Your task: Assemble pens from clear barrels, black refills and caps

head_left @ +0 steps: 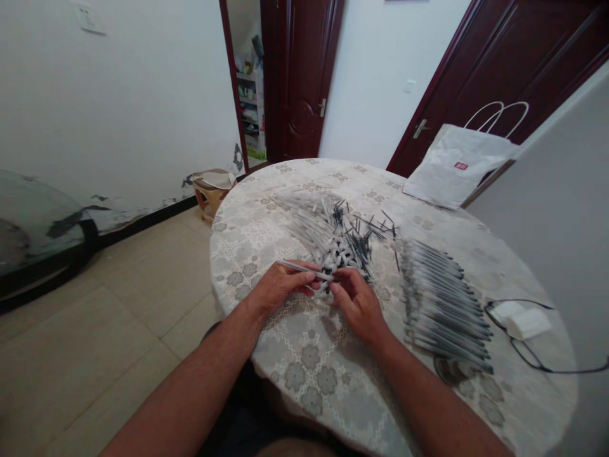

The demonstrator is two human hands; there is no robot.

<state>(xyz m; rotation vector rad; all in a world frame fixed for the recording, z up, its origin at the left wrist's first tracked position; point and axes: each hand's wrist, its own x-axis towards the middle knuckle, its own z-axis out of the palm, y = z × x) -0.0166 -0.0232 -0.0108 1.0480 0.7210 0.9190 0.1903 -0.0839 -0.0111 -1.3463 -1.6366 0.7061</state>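
A slim pale pen barrel (304,269) is pinched between the thumb and fingers of my left hand (281,284). At its right end, the fingertips and thumb of my right hand (358,303) close on it too; the tip itself is partly hidden by them. Just beyond my hands lies a heap of translucent pen barrels (304,219), mixed with small white and dark pen parts (343,255). Thin dark sticks like refills (375,228) are scattered to the right of that heap. A neat stack of grey pens with dark ends (442,304) lies right of my right hand.
The round table carries a patterned tablecloth (311,374). Eyeglasses (528,360) and a folded white tissue (523,324) lie at the right edge. A white paper bag (459,165) stands at the back right. Left of the table are a small stool (209,200) and a glass-topped piece (33,222).
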